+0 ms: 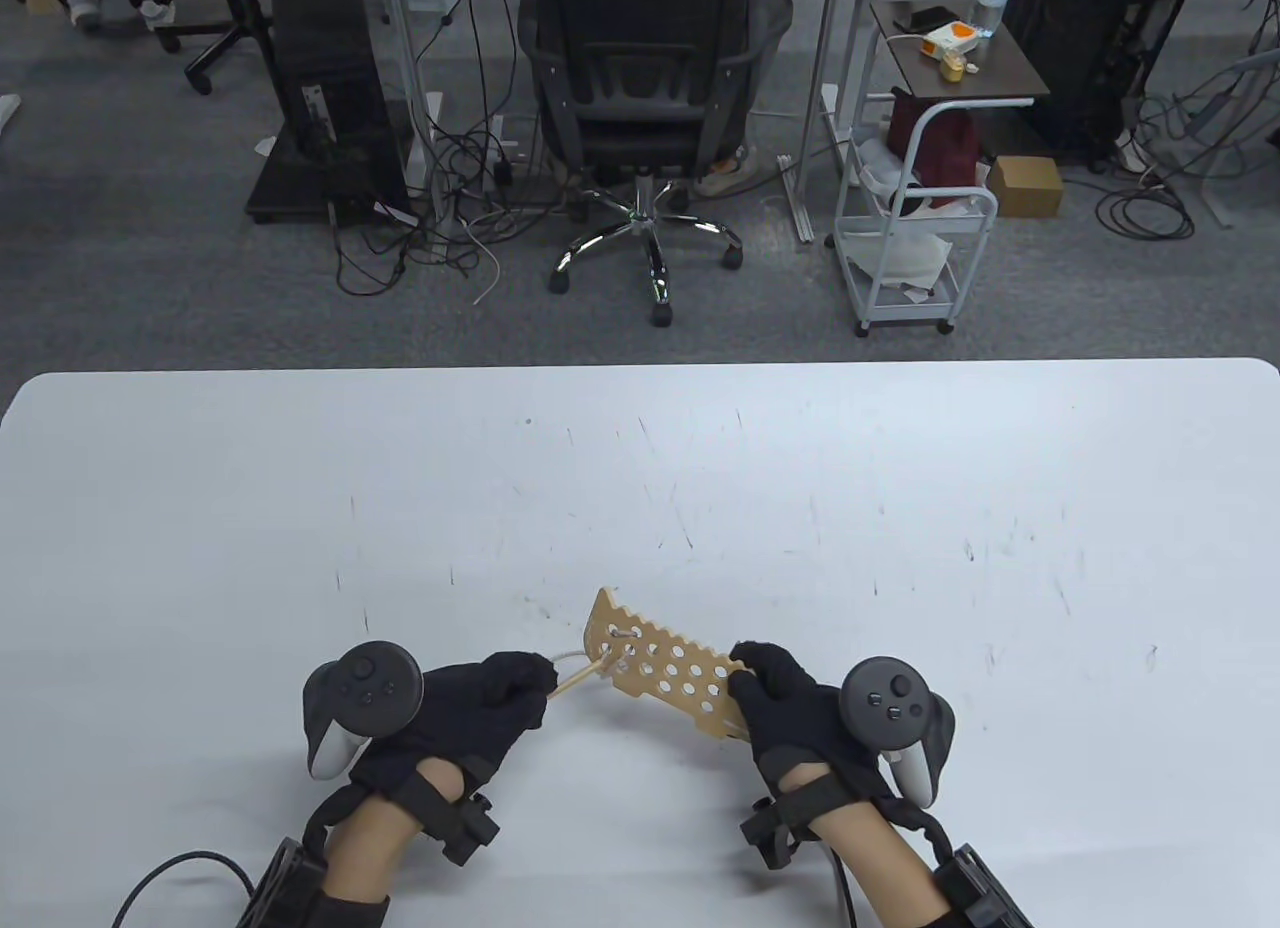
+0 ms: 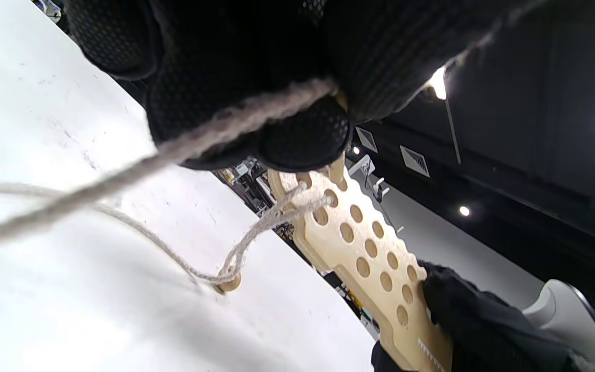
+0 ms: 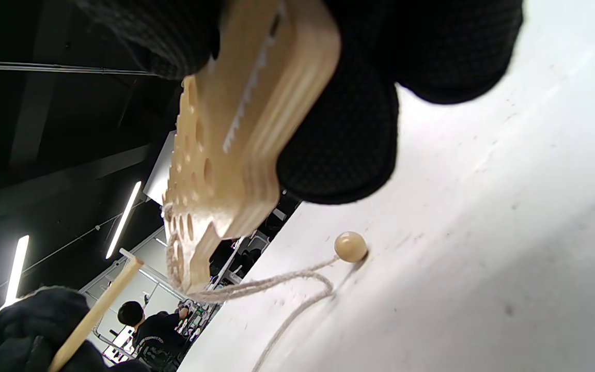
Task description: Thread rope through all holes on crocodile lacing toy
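The left hand point(image 1: 470, 703) pinches a wooden needle point(image 1: 578, 679) with rope point(image 2: 184, 147) trailing. The right hand point(image 1: 790, 708) clamps the crocodile board point(image 1: 665, 673), lifted above the desk's point(image 1: 640, 488) near edge. Only the far-end holes look laced, it seems; next, aim the needle at a neighbouring hole. No readable writing.

Pale wood toy point(image 1: 668, 673), fuzzy twisted rope point(image 2: 246, 243)

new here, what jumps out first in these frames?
The perforated wooden crocodile board, held off the table at its near edge: the right hand grips one end, the left hand pinches a wooden needle at the other. Rope trails to a wooden bead on the table.
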Action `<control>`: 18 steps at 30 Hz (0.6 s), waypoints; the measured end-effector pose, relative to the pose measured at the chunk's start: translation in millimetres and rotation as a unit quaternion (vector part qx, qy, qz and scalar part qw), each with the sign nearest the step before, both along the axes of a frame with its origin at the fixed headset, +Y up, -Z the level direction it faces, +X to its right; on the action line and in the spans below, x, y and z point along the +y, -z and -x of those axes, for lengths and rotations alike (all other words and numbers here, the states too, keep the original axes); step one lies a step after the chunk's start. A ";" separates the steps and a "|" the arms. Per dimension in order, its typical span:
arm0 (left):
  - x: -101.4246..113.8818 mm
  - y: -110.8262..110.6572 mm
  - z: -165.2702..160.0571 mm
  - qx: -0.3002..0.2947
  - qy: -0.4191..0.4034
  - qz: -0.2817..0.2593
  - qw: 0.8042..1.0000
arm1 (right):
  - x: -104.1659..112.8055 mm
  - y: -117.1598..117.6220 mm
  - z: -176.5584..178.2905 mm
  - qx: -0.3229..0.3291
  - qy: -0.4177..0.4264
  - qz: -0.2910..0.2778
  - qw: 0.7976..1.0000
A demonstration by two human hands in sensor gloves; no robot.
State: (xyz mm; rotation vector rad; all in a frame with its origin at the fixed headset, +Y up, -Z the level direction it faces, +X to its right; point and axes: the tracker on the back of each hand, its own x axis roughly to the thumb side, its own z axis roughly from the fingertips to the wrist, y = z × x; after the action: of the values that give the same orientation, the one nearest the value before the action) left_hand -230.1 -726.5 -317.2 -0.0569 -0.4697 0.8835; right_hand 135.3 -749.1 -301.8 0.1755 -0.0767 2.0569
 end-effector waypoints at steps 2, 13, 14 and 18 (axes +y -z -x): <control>-0.8 -0.1 -1.6 -0.003 0.006 0.001 1.000 | 0.3 -1.0 1.5 0.003 -0.001 -0.002 1.000; 0.7 -3.3 -5.9 0.001 0.036 -0.024 0.999 | 3.8 -7.0 10.9 0.029 -0.001 -0.016 0.999; 2.2 -4.4 -6.0 0.005 0.036 -0.032 0.999 | 4.5 -7.5 11.7 0.031 -0.002 -0.020 0.999; 5.7 -7.9 -5.3 0.033 0.031 -0.080 0.996 | 5.4 -8.7 13.1 0.035 0.000 -0.025 0.999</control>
State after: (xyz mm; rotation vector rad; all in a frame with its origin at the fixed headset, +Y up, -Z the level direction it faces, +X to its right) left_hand -224.8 -720.8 -309.3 0.1027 -0.4735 0.7818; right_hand 122.1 -743.7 -293.2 0.2783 -0.0839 2.0478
